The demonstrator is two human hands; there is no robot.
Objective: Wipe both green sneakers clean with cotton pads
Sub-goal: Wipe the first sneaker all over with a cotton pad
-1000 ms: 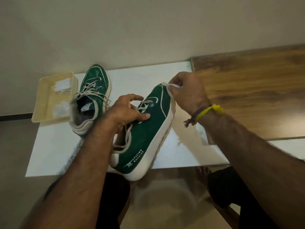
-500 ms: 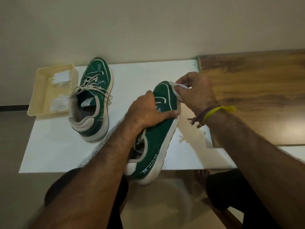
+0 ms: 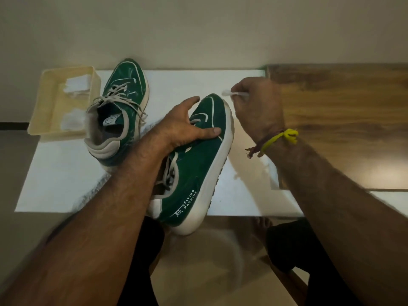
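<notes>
My left hand [image 3: 187,129] grips a green sneaker [image 3: 196,168] with a white sole over its laces, holding it tilted on its side above the white sheet. My right hand [image 3: 258,107] pinches a white cotton pad [image 3: 227,92] just beyond the sneaker's toe, a little apart from it. The second green sneaker [image 3: 119,109] stands upright on the sheet to the left, with loose grey laces.
A cream plastic tray [image 3: 42,111] with white cotton pads sits at the sheet's left corner. The white sheet [image 3: 57,177] covers a table; a wooden surface [image 3: 342,120] lies to the right. A wall rises just behind. My legs are below the near edge.
My right hand has lifted the pad off the sneaker's toe and moved it up and away. My left hand has spread its fingers wider over the laces.
</notes>
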